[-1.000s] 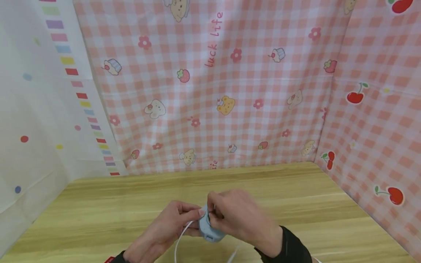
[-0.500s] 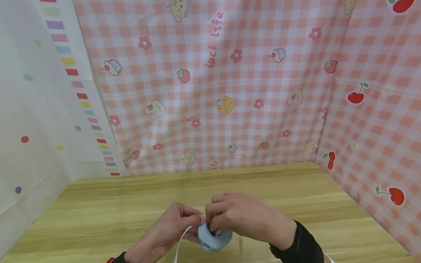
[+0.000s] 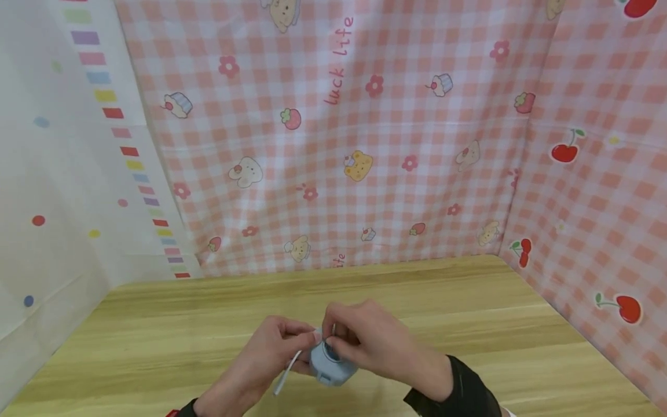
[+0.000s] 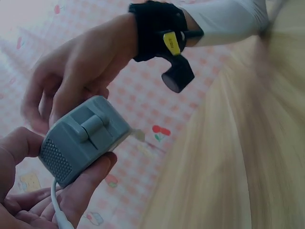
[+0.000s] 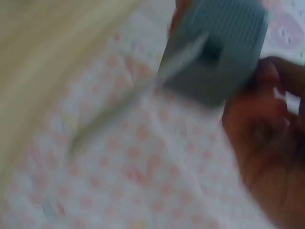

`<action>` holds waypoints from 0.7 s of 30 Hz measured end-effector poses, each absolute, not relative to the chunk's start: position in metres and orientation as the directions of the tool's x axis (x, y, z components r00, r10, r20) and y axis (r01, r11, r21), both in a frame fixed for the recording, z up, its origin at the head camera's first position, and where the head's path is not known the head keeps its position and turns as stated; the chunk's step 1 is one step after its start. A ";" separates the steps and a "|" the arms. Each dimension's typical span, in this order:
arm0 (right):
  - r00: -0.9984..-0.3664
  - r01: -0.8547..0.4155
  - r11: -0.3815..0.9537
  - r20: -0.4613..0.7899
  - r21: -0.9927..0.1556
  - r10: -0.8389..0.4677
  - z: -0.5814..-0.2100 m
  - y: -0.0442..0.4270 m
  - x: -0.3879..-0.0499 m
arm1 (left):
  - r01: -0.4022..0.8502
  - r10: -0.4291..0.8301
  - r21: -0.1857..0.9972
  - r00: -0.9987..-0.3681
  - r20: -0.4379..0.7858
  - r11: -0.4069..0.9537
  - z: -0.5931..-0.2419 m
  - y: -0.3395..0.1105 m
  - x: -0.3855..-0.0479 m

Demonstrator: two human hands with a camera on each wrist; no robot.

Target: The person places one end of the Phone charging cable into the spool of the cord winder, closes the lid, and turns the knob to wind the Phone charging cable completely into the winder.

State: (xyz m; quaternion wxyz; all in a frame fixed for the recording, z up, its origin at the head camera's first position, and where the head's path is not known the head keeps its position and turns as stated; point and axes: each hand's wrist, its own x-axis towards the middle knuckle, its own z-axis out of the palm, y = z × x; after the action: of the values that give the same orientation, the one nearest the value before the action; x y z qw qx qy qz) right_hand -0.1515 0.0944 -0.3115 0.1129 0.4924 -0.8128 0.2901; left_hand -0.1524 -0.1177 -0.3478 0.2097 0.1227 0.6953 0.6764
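Observation:
In the head view my left hand (image 3: 268,350) holds a small blue-grey cable winder (image 3: 332,370) between thumb and fingers, low at the centre. My right hand (image 3: 377,346) pinches at the round recess on its face with thumb and forefinger; the pinched part is mostly hidden. A short white cable (image 3: 286,373) hangs from its left side. The left wrist view shows the winder's hinged edge and ribbed end (image 4: 56,160), with the cable leaving below and a pale end (image 4: 138,135) sticking out opposite. Close up and blurred in the right wrist view, the cable (image 5: 128,100) leaves a dark slot.
A wood-grain tabletop (image 3: 458,307) lies under the hands. Pink checked cloth (image 3: 323,214) stands behind and at the right, white dotted cloth (image 3: 62,249) at the left. My right wrist carries a black strap (image 4: 159,28) with a small camera (image 4: 177,76).
The hanging cable on the left is shorter than a second ago, its end now higher. The right hand has circled about the recess. The winder has shifted slightly in the left hand.

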 end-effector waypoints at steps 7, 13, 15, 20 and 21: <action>-0.127 -0.980 0.181 0.434 0.084 -0.892 -0.301 0.110 -0.155 | -0.138 0.482 0.985 -0.860 -0.171 0.103 -0.350 -0.118 -0.153; -0.160 -0.945 0.266 0.444 0.188 -0.882 -0.300 0.106 -0.148 | -0.147 0.507 0.986 -0.846 -0.166 0.077 -0.348 -0.117 -0.151; -0.270 -0.934 0.346 0.459 0.087 -0.846 -0.302 0.101 -0.146 | -0.139 0.500 0.988 -0.853 -0.151 0.061 -0.347 -0.117 -0.150; -0.607 -0.793 0.501 0.384 -0.346 -0.696 -0.308 0.087 -0.139 | -0.107 0.475 0.992 -0.871 -0.129 0.072 -0.349 -0.116 -0.151; -0.651 -0.756 0.516 0.372 -0.403 -0.662 -0.309 0.085 -0.138 | -0.105 0.472 0.991 -0.872 -0.129 0.077 -0.349 -0.115 -0.152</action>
State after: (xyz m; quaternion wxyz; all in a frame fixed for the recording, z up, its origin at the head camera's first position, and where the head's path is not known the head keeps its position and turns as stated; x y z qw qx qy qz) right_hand -0.1377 0.0852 -0.3093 0.0855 0.4092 -0.8665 0.2728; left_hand -0.1518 -0.1154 -0.3490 0.2163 0.1307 0.7013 0.6666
